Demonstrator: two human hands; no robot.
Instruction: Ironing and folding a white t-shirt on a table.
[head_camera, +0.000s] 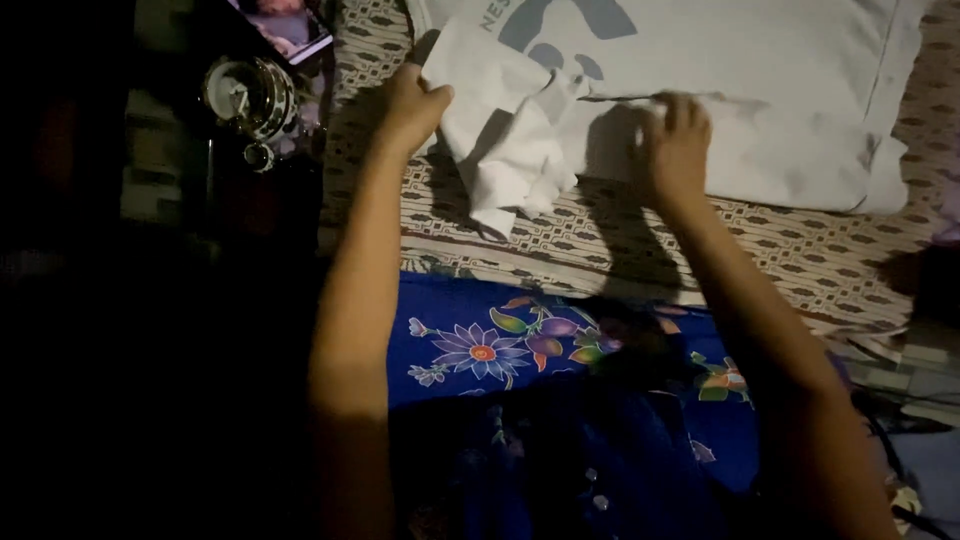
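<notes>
While no box or bowl shows anywhere, the left hand (412, 105) at eleven o'clock pinches the edge of a white folded cloth (505, 130) (its folds hang crumpled toward the centre), and the right hand (675, 145) at one o'clock presses with fingers curled onto a large white garment (780, 90) bearing a grey print — spread flat across twelve to two o'clock. Both lie on a patterned mat (620, 235). Blue floral fabric (520, 350) fills six o'clock. At ten o'clock — in deep shadow — sits a round metal object (248, 98), with a phone (290, 25) just above it.
</notes>
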